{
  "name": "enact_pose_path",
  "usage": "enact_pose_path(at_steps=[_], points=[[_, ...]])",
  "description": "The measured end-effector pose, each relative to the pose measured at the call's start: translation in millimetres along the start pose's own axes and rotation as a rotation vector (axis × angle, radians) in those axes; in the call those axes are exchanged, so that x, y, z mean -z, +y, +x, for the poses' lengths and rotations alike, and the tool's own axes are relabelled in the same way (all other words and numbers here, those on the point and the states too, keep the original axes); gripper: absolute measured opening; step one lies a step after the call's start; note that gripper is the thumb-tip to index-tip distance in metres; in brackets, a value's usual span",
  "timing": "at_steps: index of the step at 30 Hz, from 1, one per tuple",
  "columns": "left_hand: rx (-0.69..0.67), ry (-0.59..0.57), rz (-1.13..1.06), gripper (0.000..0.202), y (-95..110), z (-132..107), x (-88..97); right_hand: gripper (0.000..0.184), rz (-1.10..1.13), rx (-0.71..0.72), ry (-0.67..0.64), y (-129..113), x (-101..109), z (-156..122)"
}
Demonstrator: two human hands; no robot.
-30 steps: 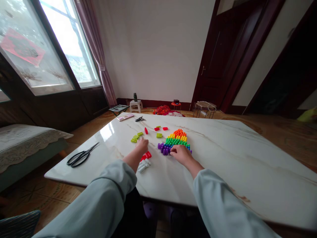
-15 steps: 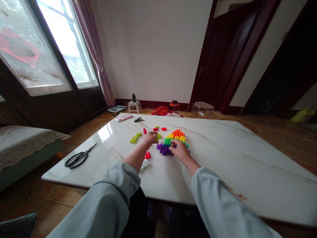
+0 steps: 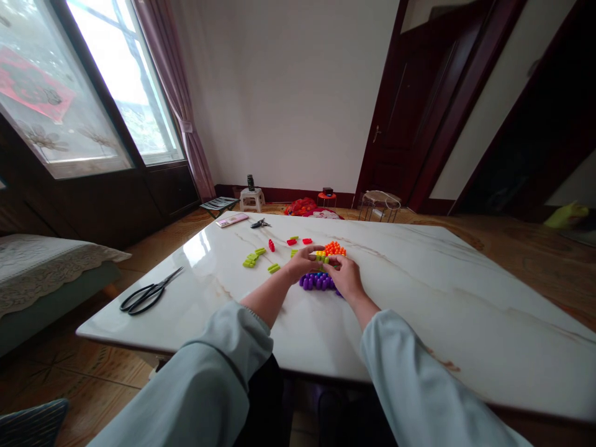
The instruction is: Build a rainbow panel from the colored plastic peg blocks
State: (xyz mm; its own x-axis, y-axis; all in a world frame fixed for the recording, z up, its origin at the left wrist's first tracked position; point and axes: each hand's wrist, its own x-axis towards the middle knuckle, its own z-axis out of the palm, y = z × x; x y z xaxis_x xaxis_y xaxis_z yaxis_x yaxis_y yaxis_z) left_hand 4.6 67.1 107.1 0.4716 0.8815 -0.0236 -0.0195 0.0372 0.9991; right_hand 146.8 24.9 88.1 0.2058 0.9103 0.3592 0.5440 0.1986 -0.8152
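My left hand (image 3: 302, 266) and my right hand (image 3: 345, 277) meet over a rainbow cluster of small rounded plastic pieces. Between their fingertips is a lime-green plastic piece (image 3: 322, 259), pinched from both sides. Purple pieces (image 3: 317, 282) show along the near edge of the cluster, and orange pieces (image 3: 335, 248) at its far end. My fingers cover much of the middle rows. Loose lime-green pieces (image 3: 254, 257) lie to the left of my left hand. Beyond it are red pieces (image 3: 291, 242).
Black long-handled scissors (image 3: 149, 293) lie at the table's left. Black-handled pliers (image 3: 260, 223) and a pink phone-like slab (image 3: 231, 220) rest near the far edge of the white marbled table (image 3: 442, 298). Stools (image 3: 252, 197) stand beyond.
My left hand has moved right, bringing the lime-green piece to my right hand above the cluster. My left forearm now covers the white pieces and a red one.
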Motion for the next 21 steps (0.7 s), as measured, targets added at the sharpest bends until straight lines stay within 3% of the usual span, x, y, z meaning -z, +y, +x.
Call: enact_pose_path(at_steps=[2,5,8,13,21], points=[[-0.044,0.044,0.227,0.045,0.8,0.7,-0.1,0.021,-0.026,0.007,0.001,-2.7,0.6,-1.2],[-0.129,0.134,0.746,0.028,2.7,0.6,1.2,0.016,-0.142,-0.006,-0.025,-4.0,1.5,-2.8],[-0.117,0.09,1.059,0.026,4.4,-1.9,4.7,0.012,-0.277,-0.044,-0.126,-1.4,1.6,-4.1],[-0.054,-0.04,1.095,0.02,5.8,-7.2,15.0,0.007,-0.362,-0.023,-0.252,0.6,-1.1,-7.5],[0.079,-0.053,1.097,0.016,-2.0,-13.9,20.9,0.011,-0.484,0.004,-0.366,-9.4,-7.7,-15.8]])
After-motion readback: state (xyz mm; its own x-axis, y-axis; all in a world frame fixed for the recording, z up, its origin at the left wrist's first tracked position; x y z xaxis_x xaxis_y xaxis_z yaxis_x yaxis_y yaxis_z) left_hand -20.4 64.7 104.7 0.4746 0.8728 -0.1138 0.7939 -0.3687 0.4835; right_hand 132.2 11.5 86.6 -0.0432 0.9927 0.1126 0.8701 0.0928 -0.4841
